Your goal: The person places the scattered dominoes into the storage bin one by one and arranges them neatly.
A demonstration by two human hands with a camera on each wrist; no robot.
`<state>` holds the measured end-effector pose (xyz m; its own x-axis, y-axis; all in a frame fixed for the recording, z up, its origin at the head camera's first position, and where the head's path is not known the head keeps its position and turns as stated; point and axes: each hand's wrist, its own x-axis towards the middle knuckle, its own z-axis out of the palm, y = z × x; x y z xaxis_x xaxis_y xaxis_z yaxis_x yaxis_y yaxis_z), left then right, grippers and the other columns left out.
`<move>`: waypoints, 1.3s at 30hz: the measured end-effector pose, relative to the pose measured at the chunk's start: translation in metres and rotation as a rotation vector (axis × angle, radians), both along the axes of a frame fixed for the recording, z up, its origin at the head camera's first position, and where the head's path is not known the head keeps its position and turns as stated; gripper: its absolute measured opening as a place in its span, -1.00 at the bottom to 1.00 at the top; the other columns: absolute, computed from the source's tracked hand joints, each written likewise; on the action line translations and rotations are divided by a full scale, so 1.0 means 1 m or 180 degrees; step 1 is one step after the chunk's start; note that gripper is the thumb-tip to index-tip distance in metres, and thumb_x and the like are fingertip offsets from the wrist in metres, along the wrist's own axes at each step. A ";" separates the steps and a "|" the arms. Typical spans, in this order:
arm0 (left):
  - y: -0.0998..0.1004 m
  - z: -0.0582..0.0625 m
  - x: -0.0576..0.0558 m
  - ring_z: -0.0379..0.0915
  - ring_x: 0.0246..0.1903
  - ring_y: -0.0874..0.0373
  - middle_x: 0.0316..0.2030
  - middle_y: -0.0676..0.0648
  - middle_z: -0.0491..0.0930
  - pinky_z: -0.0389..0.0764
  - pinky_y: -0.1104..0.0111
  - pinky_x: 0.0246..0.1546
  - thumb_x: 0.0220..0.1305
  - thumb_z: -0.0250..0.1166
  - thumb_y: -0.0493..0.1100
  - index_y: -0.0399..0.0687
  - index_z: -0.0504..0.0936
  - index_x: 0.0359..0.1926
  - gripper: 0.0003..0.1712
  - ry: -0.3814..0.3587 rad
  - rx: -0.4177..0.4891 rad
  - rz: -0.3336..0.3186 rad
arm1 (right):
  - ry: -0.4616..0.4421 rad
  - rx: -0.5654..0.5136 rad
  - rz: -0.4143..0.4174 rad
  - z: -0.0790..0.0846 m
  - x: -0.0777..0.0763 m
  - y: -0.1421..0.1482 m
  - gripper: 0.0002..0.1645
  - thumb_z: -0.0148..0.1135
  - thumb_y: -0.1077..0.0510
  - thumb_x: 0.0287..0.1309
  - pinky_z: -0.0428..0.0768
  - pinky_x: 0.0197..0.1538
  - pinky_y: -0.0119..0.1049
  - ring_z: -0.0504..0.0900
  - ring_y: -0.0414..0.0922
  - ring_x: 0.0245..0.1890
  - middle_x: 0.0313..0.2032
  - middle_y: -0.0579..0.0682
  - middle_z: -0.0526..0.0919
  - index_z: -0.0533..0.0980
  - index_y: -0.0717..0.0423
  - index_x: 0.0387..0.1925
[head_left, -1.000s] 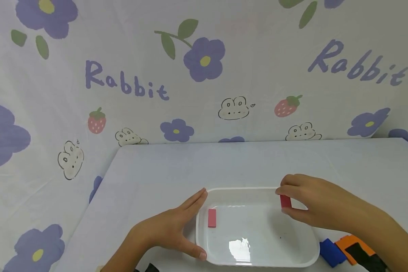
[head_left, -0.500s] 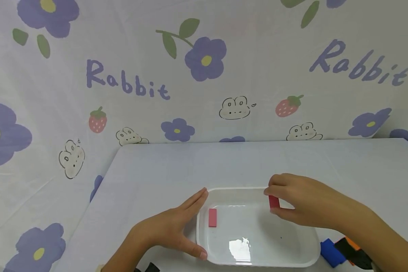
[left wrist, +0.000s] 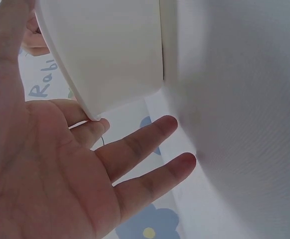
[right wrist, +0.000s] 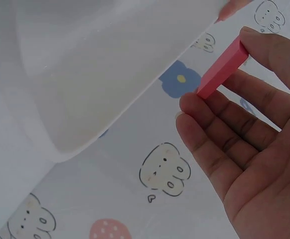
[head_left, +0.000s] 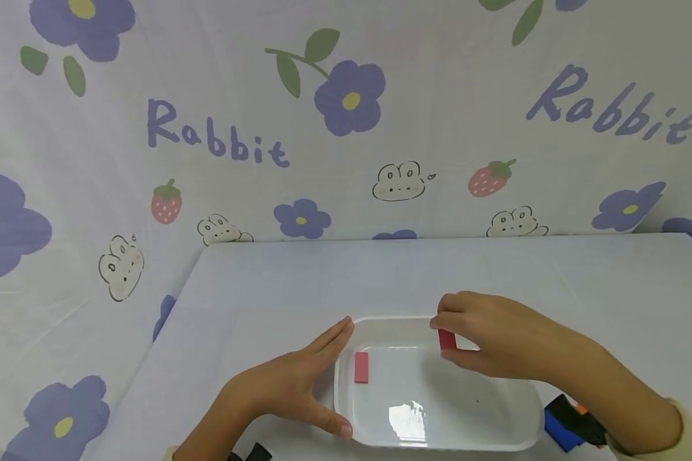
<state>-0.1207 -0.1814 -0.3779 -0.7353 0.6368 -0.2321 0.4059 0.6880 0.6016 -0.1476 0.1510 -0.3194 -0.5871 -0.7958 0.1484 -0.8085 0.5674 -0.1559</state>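
In the head view my right hand [head_left: 490,336] pinches a small red-pink rectangular block [head_left: 446,340] between thumb and fingertips, over the far right part of a white plastic tray [head_left: 438,410]. The right wrist view shows that block [right wrist: 222,68] held by its ends, above the tray rim [right wrist: 120,112]. A second red-pink block [head_left: 361,367] lies flat inside the tray near its left end. My left hand [head_left: 291,384] spans the tray's left end, thumb at the near corner and fingertips at the far one. Its fingers [left wrist: 140,144] are extended in the left wrist view.
Right of the tray lies a blue block [head_left: 560,434], with a bit of an orange piece [head_left: 580,408] showing behind my right wrist. Both are partly covered by the dark wrist device [head_left: 591,428]. A patterned cloth [head_left: 346,160] hangs behind the white table [head_left: 300,282].
My right hand has moved left over the tray, carrying the red-pink block with it. My left hand and the tray have stayed in place.
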 end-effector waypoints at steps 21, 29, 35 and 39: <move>-0.002 0.001 0.001 -0.16 0.50 0.23 0.53 0.39 -0.42 0.20 0.07 0.40 -0.21 0.46 0.57 0.37 -0.35 0.60 0.55 -0.0001 0.0028 0.0008 | -0.0158 0.0093 0.0164 -0.004 -0.005 -0.028 -0.84 0.49 0.09 0.08 0.62 -0.29 -0.43 0.47 -0.27 -0.36 -0.34 -0.24 0.54 0.63 -0.08 -0.31; -0.001 0.000 0.001 -0.13 0.50 0.22 0.53 0.39 -0.43 0.24 0.06 0.38 -0.22 0.45 0.59 0.38 -0.34 0.60 0.55 -0.0028 -0.0025 0.0020 | -0.0275 0.0187 0.0156 -0.007 -0.007 -0.038 -0.82 0.49 0.09 0.08 0.63 -0.27 -0.41 0.48 -0.27 -0.37 -0.36 -0.24 0.55 0.65 -0.04 -0.27; -0.001 -0.001 0.001 -0.13 0.50 0.23 0.53 0.39 -0.43 0.26 0.05 0.37 -0.22 0.44 0.59 0.40 -0.35 0.59 0.54 -0.0065 -0.0043 0.0028 | -0.0291 0.0213 0.0177 -0.010 -0.007 -0.043 -0.82 0.48 0.09 0.09 0.63 -0.26 -0.41 0.46 -0.27 -0.38 -0.37 -0.23 0.53 0.65 -0.03 -0.26; -0.002 0.001 -0.001 -0.13 0.50 0.21 0.53 0.39 -0.44 0.25 0.06 0.37 -0.20 0.43 0.59 0.36 -0.35 0.60 0.54 -0.0047 -0.0028 -0.0001 | -0.0246 0.0226 0.0224 -0.012 -0.009 -0.045 -0.83 0.48 0.10 0.09 0.62 -0.27 -0.41 0.44 -0.27 -0.39 -0.39 -0.23 0.52 0.65 -0.01 -0.27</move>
<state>-0.1216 -0.1835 -0.3773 -0.7316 0.6349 -0.2485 0.3972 0.6931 0.6015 -0.1568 0.1056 -0.3315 -0.5370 -0.8423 0.0466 -0.8338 0.5216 -0.1807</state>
